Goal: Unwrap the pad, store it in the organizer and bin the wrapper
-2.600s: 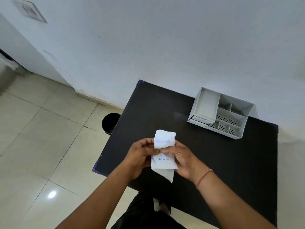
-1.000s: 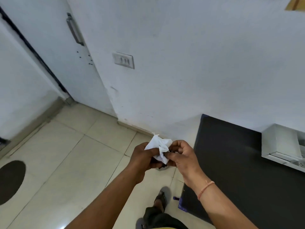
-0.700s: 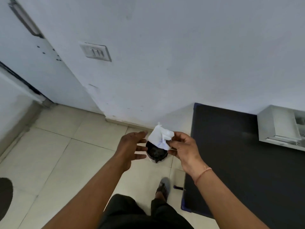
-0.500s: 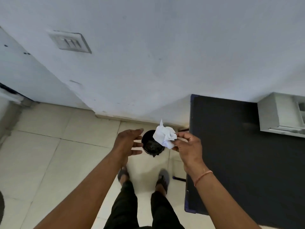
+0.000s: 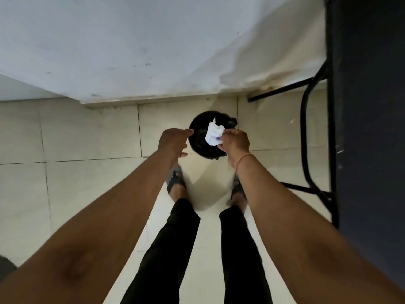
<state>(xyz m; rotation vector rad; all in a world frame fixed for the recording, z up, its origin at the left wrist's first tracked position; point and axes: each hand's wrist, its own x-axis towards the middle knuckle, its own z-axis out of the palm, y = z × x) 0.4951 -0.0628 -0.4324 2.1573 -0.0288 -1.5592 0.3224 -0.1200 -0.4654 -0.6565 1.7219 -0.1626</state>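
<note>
From the head view, the right hand (image 5: 235,140) has its grip pinched on the crumpled white wrapper (image 5: 213,134), which hangs directly over the mouth of the black bin (image 5: 197,141) on the floor (image 5: 87,139). The left hand (image 5: 174,140) is spread and empty, fingers apart, hovering beside the bin's left rim without clearly touching it. The wrapper looks very light, soft and crushable, faintly printed in blue; it should need only a fingertip pinch at its bunched edge, and being so light it may drift or cling to the fingers on release, so letting go low over the opening seems wise. Neither the pad nor the organizer shows here, so I cannot tell where they are. Around the bin: the wall (image 5: 153,51) just behind it, the dark table (image 5: 368,106) with its black frame (image 5: 305,128) to the right, and the person's feet just short of the bin. Nothing stands between wrapper and bin.
</note>
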